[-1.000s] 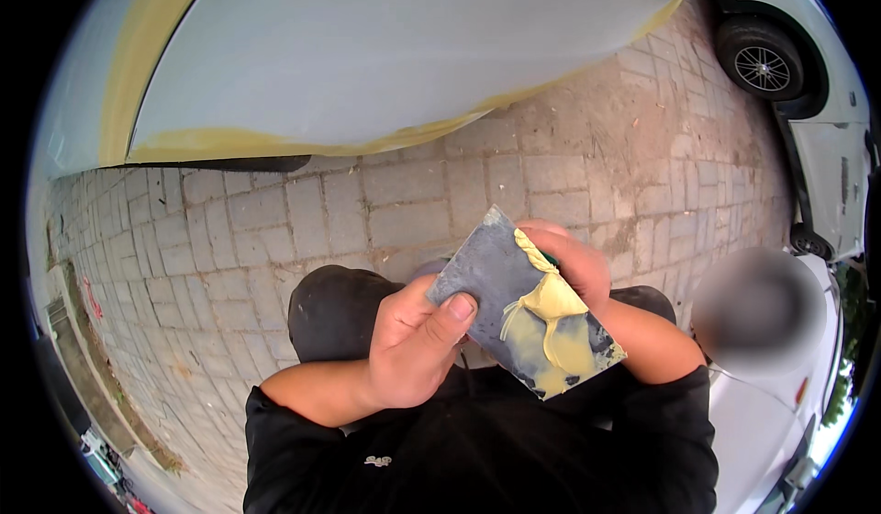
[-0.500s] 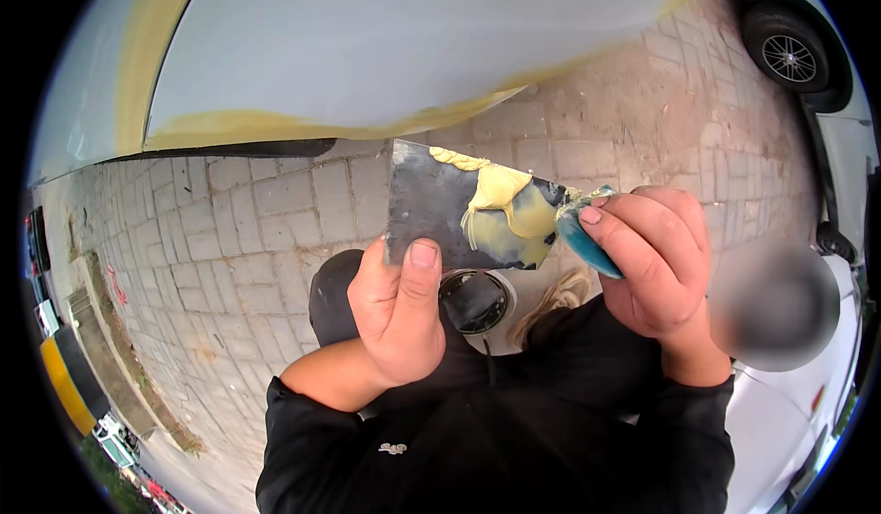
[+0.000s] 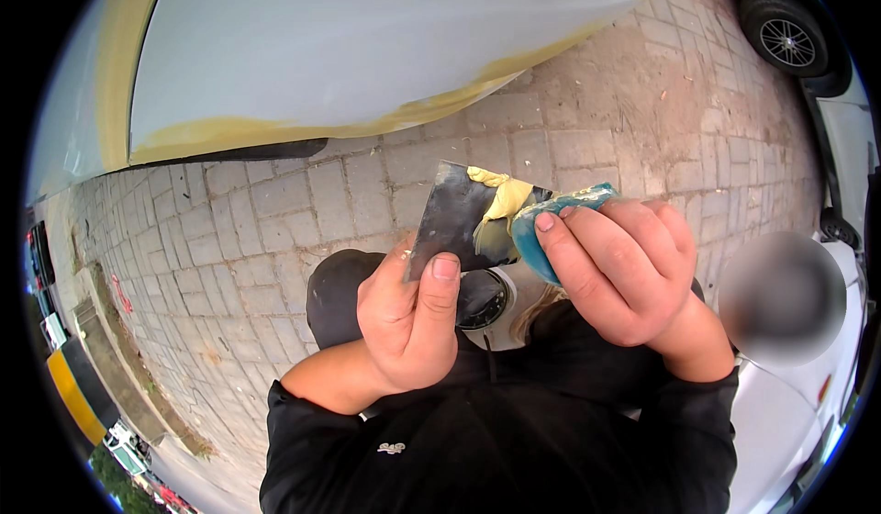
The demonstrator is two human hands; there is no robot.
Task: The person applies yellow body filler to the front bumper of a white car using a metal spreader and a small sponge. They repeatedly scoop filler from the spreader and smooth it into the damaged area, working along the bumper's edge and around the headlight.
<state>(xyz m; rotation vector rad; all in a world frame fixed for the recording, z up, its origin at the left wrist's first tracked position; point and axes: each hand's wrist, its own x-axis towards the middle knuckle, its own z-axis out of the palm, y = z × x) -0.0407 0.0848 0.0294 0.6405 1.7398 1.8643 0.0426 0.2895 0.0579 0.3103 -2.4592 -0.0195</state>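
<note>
My left hand (image 3: 410, 317) grips the near left edge of a dark flat mixing plate (image 3: 447, 213), thumb on top. Yellow body filler (image 3: 507, 200) lies in a thick lump and smears on the plate's far right part. Pinched in my right hand (image 3: 624, 266) is a teal flexible spreader (image 3: 532, 243), its upper edge crusted with filler. The spreader overlaps the plate's right side and hides part of it; it seems to touch the filler. Beyond my hands is a pale car panel (image 3: 367, 46) with yellow filler along its lower edge.
Below the plate, between my legs, stands an open round can (image 3: 484, 298) with a dark inside. Grey paving bricks (image 3: 248, 229) cover the ground. A white car with a dark wheel (image 3: 785, 37) stands at the right. A blurred round patch (image 3: 782, 298) lies beside my right arm.
My right hand has moved left, bringing the spreader over the plate's right side. The plate has tilted and shifted slightly right in my left hand.
</note>
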